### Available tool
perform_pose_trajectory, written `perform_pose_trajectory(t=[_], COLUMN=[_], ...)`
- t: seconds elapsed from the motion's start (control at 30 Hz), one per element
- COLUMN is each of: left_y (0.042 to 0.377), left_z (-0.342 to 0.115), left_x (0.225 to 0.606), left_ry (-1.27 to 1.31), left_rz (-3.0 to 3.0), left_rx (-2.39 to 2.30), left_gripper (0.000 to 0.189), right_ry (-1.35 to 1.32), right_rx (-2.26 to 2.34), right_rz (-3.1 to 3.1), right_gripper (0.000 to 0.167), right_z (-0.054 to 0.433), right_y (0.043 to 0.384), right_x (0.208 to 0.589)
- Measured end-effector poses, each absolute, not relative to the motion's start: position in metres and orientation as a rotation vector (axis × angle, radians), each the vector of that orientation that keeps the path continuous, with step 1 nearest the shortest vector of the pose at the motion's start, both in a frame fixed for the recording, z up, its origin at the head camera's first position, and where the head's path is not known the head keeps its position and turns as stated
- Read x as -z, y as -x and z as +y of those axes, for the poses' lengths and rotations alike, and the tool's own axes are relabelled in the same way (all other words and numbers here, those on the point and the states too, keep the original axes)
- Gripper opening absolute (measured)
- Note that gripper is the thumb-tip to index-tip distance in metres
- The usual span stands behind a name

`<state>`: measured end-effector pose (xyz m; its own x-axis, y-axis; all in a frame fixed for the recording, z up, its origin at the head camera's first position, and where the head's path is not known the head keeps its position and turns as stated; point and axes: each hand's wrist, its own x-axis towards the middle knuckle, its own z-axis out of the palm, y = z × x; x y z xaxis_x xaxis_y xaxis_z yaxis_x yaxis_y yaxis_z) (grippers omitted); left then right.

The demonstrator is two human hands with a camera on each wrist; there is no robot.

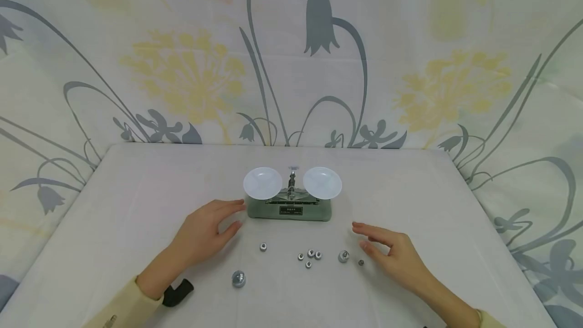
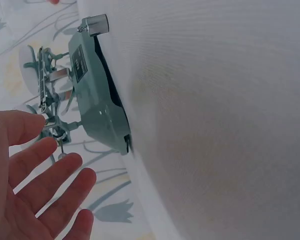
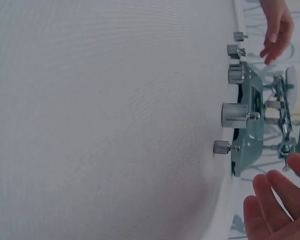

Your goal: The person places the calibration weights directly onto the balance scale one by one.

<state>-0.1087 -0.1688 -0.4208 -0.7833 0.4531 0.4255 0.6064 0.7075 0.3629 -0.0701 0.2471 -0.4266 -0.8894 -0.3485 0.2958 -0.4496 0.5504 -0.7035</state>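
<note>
A green balance scale with a left white pan and a right white pan stands toward the back of the table. My left hand is beside the base's left end, its fingertips close to it, holding nothing. Empty too, my right hand is to the right of the scale with fingers loosely extended. Just left of that hand stand a knobbed metal weight and a tiny weight. In the right wrist view the larger weight stands in front of the scale.
Several small weights cluster in front of the scale. Another weight stands nearer my left hand, and a bigger one is closer to the front. A white cloth covers the table; a flower-patterned curtain hangs behind.
</note>
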Motion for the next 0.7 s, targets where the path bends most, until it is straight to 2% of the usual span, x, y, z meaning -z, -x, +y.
perform_pose_trajectory(t=[0.7], left_y=[0.139], left_z=[-0.162], left_x=[0.434], left_ry=[0.576], left_rz=[-2.754], left_rx=[1.302], left_gripper=[0.037], right_ry=[-0.661], right_rx=[-1.476], right_rz=[-2.684], right_gripper=[0.027], right_z=[0.253], right_y=[0.064], right_x=[0.44])
